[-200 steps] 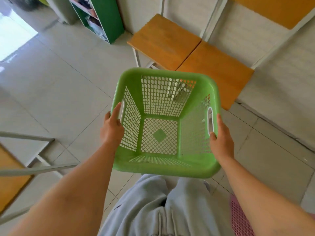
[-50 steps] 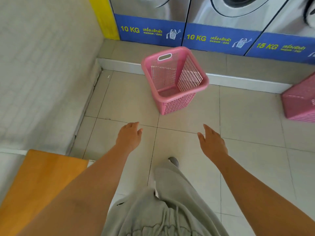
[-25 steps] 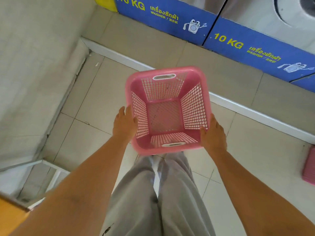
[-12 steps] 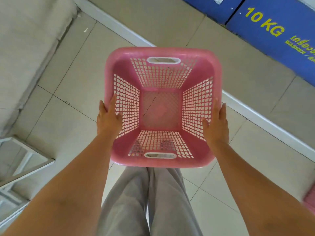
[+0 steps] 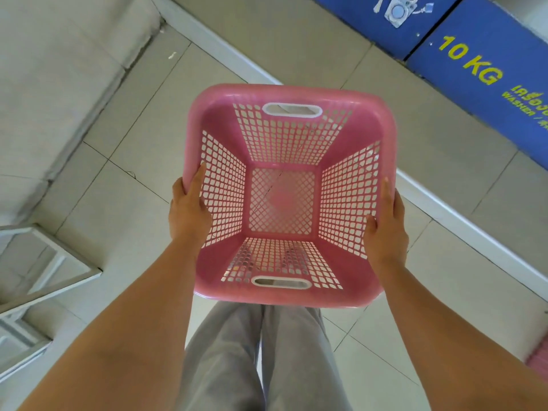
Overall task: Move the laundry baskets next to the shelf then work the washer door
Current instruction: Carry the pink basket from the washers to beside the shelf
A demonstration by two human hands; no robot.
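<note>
Pink laundry basket point(image 5: 367, 126) held off the tiled floor point(image 5: 124, 203), above grey-trousered legs point(image 5: 255, 360), mouth tipped toward the camera. Nothing inside; lattice walls and lattice bottom, with a solid pink patch at the bottom's centre. White-rimmed handle slot point(image 5: 292, 110) in the far wall, a second handle slot point(image 5: 281, 282) in the near wall.

Left hand point(image 5: 188, 213) closed on the basket's left rim: thumb over the rim and down the inside of the lattice wall, fingers wrapped on the outside. Right hand point(image 5: 387, 225) closed on the right rim the same way, thumb tip on the inside lattice, palm and fingers pressed to the outer wall. Both forearms bare.

Beyond the basket, a raised tiled step with a white edge strip point(image 5: 462, 223) running diagonally across the floor. On the step, at the upper right edge of the view, blue washer panels point(image 5: 474, 69) with yellow "10 KG" lettering. At the left edge, a white metal frame point(image 5: 59, 262) standing on the floor. At the lower right edge, a sliver of something pink point(image 5: 541, 355), too cut off to identify.
</note>
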